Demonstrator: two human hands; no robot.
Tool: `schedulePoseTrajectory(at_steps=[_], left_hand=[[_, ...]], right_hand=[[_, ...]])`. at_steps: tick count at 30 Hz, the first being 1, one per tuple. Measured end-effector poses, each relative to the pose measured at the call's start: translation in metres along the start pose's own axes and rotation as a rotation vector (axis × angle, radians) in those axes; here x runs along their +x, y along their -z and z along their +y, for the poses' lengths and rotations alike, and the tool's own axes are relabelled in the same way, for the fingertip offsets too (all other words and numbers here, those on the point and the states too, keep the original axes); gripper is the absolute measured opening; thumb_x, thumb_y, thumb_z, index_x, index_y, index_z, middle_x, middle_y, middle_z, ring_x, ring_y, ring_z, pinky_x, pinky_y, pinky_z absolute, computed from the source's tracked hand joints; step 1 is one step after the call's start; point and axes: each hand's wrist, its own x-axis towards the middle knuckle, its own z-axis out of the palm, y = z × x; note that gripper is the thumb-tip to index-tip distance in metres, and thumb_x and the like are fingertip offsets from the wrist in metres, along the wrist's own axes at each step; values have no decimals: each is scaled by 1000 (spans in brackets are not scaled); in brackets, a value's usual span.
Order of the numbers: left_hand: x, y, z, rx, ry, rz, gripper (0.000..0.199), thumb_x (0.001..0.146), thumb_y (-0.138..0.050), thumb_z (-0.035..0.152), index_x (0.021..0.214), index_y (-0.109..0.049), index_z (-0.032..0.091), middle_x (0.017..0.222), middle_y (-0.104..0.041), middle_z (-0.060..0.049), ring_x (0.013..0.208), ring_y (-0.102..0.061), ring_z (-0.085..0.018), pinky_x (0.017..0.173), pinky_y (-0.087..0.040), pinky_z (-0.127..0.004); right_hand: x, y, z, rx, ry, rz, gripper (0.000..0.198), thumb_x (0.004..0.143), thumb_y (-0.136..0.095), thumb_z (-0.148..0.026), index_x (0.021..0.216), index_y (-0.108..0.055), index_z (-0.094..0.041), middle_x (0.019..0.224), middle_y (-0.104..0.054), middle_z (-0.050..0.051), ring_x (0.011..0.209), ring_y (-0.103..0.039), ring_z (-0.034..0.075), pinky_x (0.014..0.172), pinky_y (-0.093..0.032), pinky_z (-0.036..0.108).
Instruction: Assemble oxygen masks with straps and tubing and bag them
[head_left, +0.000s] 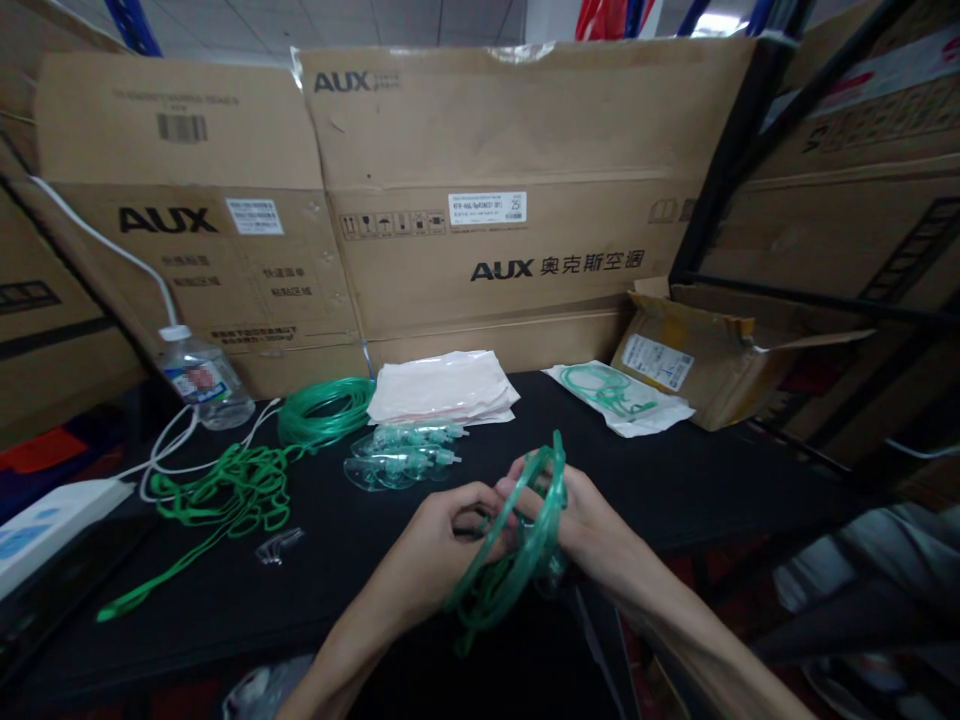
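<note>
Both hands grip a looped coil of clear green tubing (551, 510) over the table's front edge. My left hand (450, 535) is closed with its fingertips at the coil's inner side. My right hand (577, 505) wraps round the coil from the other side, its fingers partly hidden by the loops. Some clear plastic shows under the right hand, too blurred to name. Beyond the hands lie several clear green plastic masks (405, 455) in a stack. Behind them sits a pile of white flat packets (442, 388).
Left on the black table (337, 560) are coiled green tubing (322, 410), tangled green elastic cord (232, 490), small clear connectors (280, 545), a bottle (202, 380) and a white power strip (56, 525). At right, a bagged tubing set (622, 395) lies by an open carton (697, 350).
</note>
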Motion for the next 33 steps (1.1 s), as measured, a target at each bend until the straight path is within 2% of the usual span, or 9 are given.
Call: schedulePoseTrajectory(at_steps=[4,7,10,14,21,23,26,30,33], left_hand=[[1,2,12,130,-89,110,26,85,-74,41,93,-68,17,76,-63,1,61,-57,-11,58,-43,-21],[-6,9,9,116,-180,298,38,95,-60,52,114,-64,19,105,-68,-6,72,-65,-15,63,-49,-25],[-17,14,-4,264,-82,180,54,94,-60,57,134,-61,21,118,-69,-9,77,-64,-16,62,-47,-26],[-30,3,-22,524,24,-108,34,84,-77,46,112,-77,27,100,-75,-1,82,-61,-17,72,-46,-25],[-24,-30,-27,569,28,54,36,83,-78,48,107,-72,23,80,-71,3,72,-61,-16,63,-42,-25],[-20,-30,-28,581,-45,47,14,92,-69,34,94,-74,21,74,-69,3,66,-60,-14,61,-41,-24],[-14,-14,-30,629,-223,154,16,92,-63,17,84,-77,20,69,-68,2,59,-59,-12,56,-41,-22],[-12,7,-18,713,-573,346,23,89,-63,9,101,-78,21,83,-73,-1,68,-66,-13,64,-52,-21],[-14,6,-3,720,-708,275,37,91,-55,5,118,-74,23,105,-77,-5,93,-72,-17,83,-57,-26]], right_hand=[[3,1,-1,137,-45,61,39,88,-72,-56,83,-66,-18,74,-61,-2,64,-55,14,58,-44,24],[7,8,-4,226,-50,120,38,90,-71,-55,85,-68,-18,76,-67,0,67,-60,15,60,-47,25],[10,12,-6,376,-43,139,36,86,-77,-52,80,-66,-19,76,-71,1,64,-62,14,58,-48,24],[12,13,-6,505,-17,147,35,82,-82,-48,74,-63,-19,72,-71,0,64,-63,14,58,-50,24],[8,14,-6,673,7,155,33,82,-82,-46,71,-64,-21,70,-68,-3,65,-60,13,68,-54,26],[4,14,-10,732,2,133,31,84,-81,-43,70,-65,-21,68,-67,-3,65,-59,13,69,-53,26],[-4,15,-15,736,-9,128,34,86,-80,-42,65,-64,-19,62,-62,-2,66,-57,13,68,-52,25],[-13,16,-14,597,-175,89,39,86,-79,-48,65,-65,-18,64,-64,0,64,-58,14,65,-51,26],[-19,12,-7,500,-321,94,35,84,-81,-50,82,-73,-17,75,-72,2,66,-63,14,64,-50,24]])
